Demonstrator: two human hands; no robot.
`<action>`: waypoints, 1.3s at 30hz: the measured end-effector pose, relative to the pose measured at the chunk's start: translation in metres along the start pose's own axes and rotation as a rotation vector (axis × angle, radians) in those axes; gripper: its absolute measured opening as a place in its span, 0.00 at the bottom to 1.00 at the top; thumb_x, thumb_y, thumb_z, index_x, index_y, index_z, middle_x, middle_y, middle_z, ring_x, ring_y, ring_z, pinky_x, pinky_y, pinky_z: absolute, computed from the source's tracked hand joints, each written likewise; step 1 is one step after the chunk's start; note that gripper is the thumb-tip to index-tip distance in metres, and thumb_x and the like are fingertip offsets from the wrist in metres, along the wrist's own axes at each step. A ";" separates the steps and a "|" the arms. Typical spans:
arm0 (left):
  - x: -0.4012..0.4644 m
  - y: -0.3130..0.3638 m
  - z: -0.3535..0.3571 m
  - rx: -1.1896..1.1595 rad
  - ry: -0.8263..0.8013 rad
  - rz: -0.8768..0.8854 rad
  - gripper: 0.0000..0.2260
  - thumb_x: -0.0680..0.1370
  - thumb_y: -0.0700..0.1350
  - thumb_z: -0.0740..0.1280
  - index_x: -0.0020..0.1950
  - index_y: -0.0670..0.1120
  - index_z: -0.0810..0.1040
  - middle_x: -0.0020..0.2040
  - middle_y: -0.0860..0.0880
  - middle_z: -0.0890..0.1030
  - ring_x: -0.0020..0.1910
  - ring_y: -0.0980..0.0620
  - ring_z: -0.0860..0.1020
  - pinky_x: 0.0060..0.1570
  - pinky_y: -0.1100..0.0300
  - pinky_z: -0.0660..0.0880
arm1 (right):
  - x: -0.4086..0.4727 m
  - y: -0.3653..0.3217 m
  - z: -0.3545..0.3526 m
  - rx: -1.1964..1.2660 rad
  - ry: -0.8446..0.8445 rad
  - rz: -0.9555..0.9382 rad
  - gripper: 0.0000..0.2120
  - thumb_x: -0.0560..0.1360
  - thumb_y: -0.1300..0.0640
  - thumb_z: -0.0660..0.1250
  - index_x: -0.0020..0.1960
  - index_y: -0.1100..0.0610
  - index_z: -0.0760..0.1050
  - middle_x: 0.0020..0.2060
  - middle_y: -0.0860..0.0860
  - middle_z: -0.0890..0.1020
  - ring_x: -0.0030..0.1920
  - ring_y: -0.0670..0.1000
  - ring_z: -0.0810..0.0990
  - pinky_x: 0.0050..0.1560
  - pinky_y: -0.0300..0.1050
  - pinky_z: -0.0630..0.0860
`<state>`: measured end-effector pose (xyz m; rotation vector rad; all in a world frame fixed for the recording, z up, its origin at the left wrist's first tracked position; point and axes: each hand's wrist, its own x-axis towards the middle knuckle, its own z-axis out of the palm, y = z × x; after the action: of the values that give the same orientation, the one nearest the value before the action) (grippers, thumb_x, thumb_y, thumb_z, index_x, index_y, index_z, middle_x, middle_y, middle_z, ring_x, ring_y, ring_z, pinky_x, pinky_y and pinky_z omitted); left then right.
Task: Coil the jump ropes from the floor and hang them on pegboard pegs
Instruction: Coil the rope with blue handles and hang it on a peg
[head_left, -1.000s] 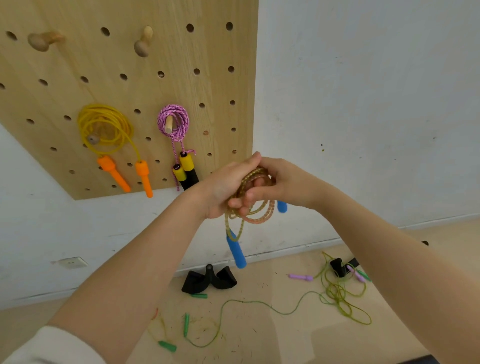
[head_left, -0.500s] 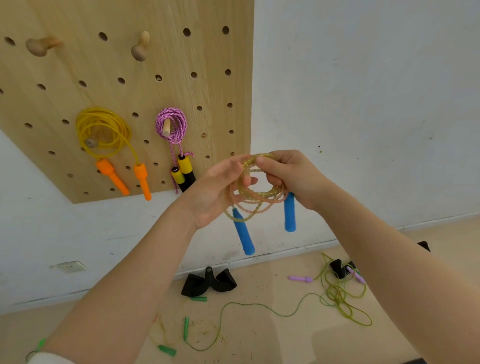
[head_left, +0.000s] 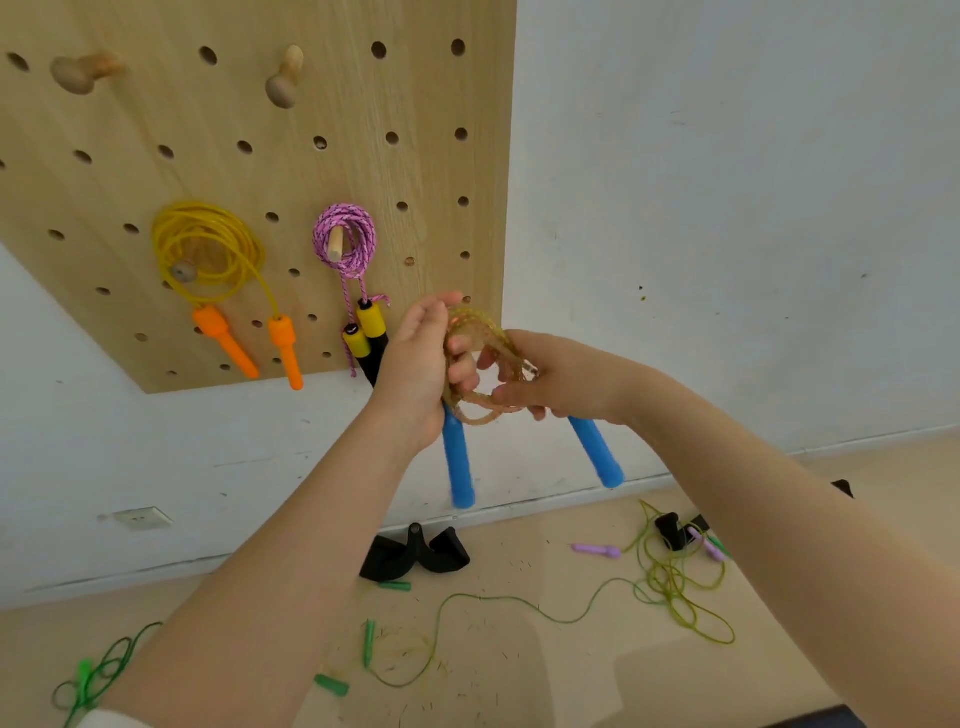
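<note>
Head view, the only one: at frame centre both hands hold a coiled jump rope (head_left: 485, 364), a speckled yellow-orange cord wound into a small bundle. The left hand (head_left: 421, 364) has its fingers curled round the left side of the coil, and the right hand (head_left: 561, 382) pinches the coil's right side, fingers threaded through the loops; neither grip is spread. Two blue handles (head_left: 457, 457) hang below the hands, one under each.

Behind the hands, the pegboard (head_left: 260, 156) fills the upper left of the frame. A yellow rope (head_left: 208, 249) with orange handles and a pink rope (head_left: 345, 241) with yellow-and-black handles already hang coiled on pegs in its lower part. Two free wooden pegs (head_left: 283, 78) stick out near the top left.

Along the bottom of the frame, on the floor (head_left: 519, 675), loose green ropes (head_left: 670, 587) lie uncoiled, with a black object (head_left: 415, 556) by the wall.

By my reading, the coiling of this rope is about finished and the hanging step comes next. That calls for keeping the loops gathered so they do not spring apart, opening the coil's centre, and lifting it to a free peg, likely one of the upper two. The green ropes remain to be done.
</note>
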<state>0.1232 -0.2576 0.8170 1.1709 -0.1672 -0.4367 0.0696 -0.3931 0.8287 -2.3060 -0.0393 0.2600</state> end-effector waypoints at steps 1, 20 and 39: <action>-0.001 0.001 -0.001 0.057 -0.003 -0.013 0.10 0.82 0.50 0.55 0.52 0.47 0.72 0.26 0.53 0.63 0.20 0.58 0.60 0.21 0.66 0.60 | 0.001 -0.002 0.001 -0.034 0.012 0.012 0.09 0.76 0.56 0.64 0.56 0.55 0.71 0.38 0.45 0.75 0.32 0.45 0.72 0.30 0.33 0.69; -0.014 0.006 -0.101 0.707 -0.033 -0.153 0.13 0.80 0.54 0.57 0.50 0.46 0.73 0.47 0.50 0.75 0.47 0.50 0.77 0.54 0.53 0.73 | 0.039 -0.066 0.057 1.193 0.078 0.178 0.06 0.78 0.61 0.57 0.44 0.58 0.70 0.36 0.52 0.73 0.36 0.48 0.71 0.42 0.41 0.70; -0.037 0.065 -0.191 0.699 -0.120 0.106 0.12 0.81 0.53 0.56 0.50 0.54 0.78 0.47 0.54 0.81 0.46 0.60 0.77 0.49 0.59 0.74 | 0.062 -0.117 0.156 0.389 0.435 -0.209 0.17 0.77 0.51 0.61 0.63 0.52 0.61 0.69 0.58 0.64 0.65 0.54 0.70 0.68 0.55 0.67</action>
<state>0.1723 -0.0587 0.8056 1.8100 -0.5122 -0.3621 0.1050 -0.1933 0.8005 -1.9064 -0.0084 -0.3181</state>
